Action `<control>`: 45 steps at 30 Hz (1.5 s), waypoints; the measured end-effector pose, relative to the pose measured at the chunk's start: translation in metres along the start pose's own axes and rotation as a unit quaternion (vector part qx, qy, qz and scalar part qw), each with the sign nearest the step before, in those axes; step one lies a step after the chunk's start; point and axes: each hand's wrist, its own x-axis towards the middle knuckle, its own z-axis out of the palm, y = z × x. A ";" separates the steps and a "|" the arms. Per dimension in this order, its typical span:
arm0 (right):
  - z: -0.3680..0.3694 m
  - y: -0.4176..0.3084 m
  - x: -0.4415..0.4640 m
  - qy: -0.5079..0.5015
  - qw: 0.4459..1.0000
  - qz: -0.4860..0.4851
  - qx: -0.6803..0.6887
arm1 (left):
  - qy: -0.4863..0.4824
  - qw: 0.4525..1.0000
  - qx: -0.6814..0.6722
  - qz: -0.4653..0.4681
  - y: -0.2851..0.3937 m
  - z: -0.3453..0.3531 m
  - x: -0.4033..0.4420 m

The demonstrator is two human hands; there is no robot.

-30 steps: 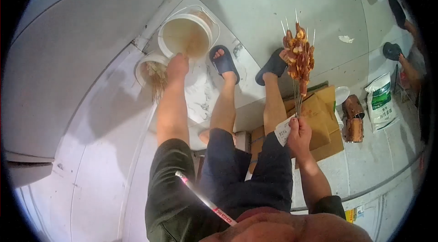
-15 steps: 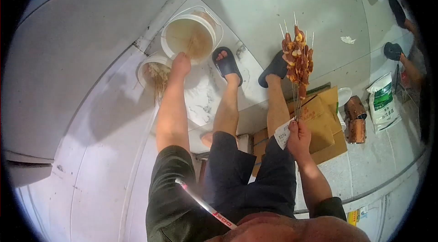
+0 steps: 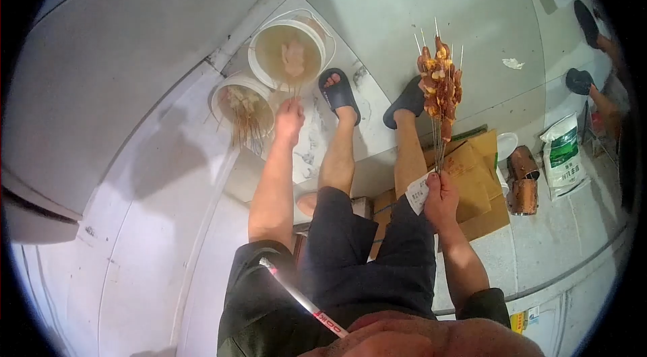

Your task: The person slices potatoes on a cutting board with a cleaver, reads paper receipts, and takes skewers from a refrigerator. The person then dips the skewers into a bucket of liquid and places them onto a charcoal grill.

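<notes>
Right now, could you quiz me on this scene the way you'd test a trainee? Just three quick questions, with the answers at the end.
1. Besides the meat skewers, what is the right hand holding?
A) a spoon
B) a paper slip
C) a cup

2. True or false: the white and green bag is beside the brown cans on the floor.

3. Fill in the word: the thin sticks at the left hand lead to something pale at the larger white ____.

Key:
1. B
2. True
3. bucket
</notes>
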 end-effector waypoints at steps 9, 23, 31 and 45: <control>-0.007 -0.028 -0.013 0.004 0.999 -0.042 -0.031 | 0.003 0.977 -0.198 -0.076 -0.011 -0.002 -0.043; -0.011 -0.040 -0.027 0.031 0.993 -0.102 -0.056 | 0.049 0.979 -0.188 -0.064 -0.022 -0.012 -0.089; -0.021 -0.064 -0.066 0.036 0.991 -0.100 -0.077 | 0.007 0.993 -0.113 0.039 -0.011 -0.036 -0.140; -0.065 -0.119 -0.206 0.239 0.961 -0.097 0.096 | -0.251 0.921 0.185 0.233 0.146 -0.018 -0.188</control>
